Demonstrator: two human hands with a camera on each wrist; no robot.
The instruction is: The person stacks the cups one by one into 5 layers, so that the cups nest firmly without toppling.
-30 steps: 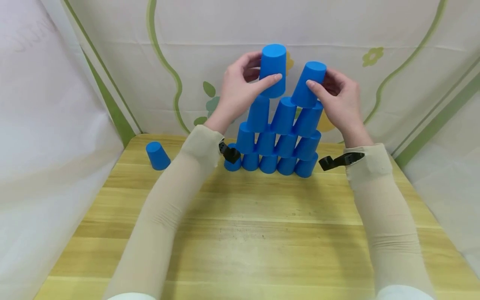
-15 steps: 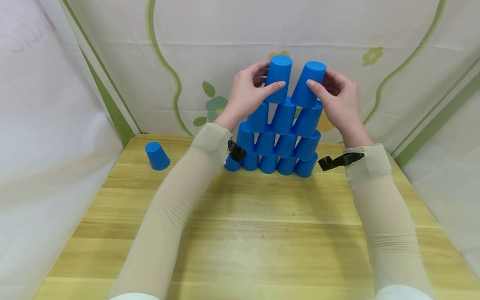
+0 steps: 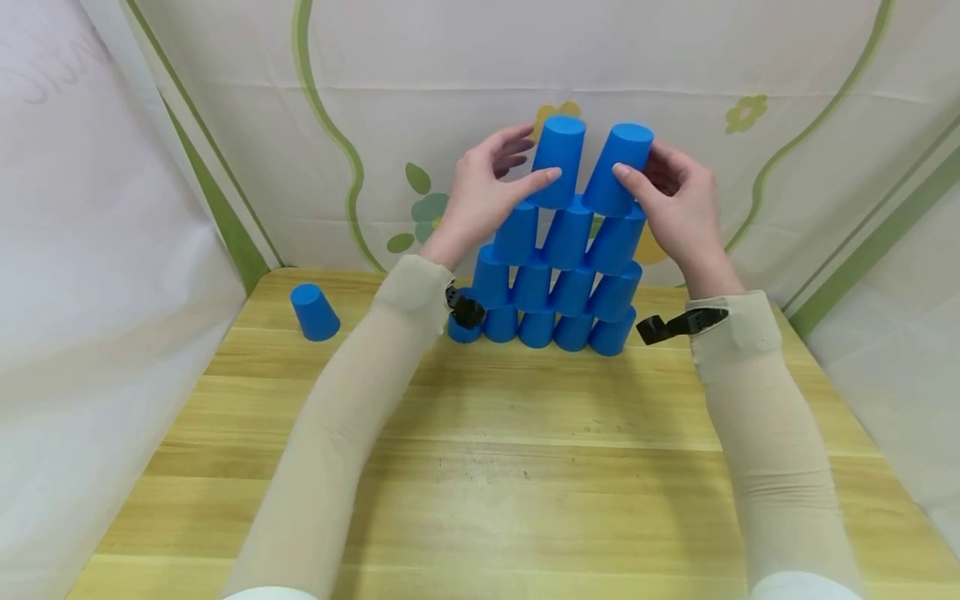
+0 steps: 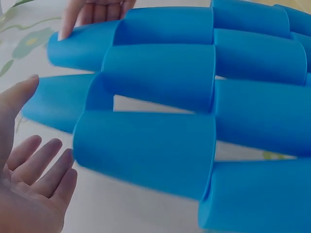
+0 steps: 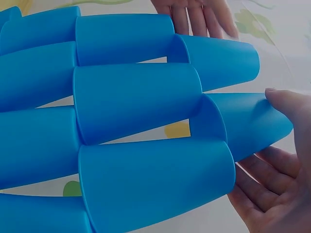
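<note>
Blue cups, all upside down, form a stepped wall whose top row is two cups side by side. My left hand [image 3: 486, 185] is loosened around the top left cup [image 3: 560, 162]. Its thumb lies at the cup's near side, and its fingers [image 4: 46, 167] are spread apart from the wall of the cup. My right hand [image 3: 681, 198] holds the top right cup [image 3: 619, 171], thumb in front and fingers [image 5: 272, 170] behind. Both top cups rest on the row of three, including a middle cup [image 3: 567, 237]. The left wrist hides part of the bottom left cup [image 3: 465, 332].
One more blue cup [image 3: 315, 313] stands upside down at the left of the wooden table [image 3: 480, 467]. A pale patterned cloth [image 3: 675, 50] hangs close behind the wall of cups. Black wrist cameras [image 3: 467, 310] sit near the lower rows.
My left hand has lowered its cup down and to the right onto the row of three, then opened and drawn slightly left. My right hand has stayed on its cup.
</note>
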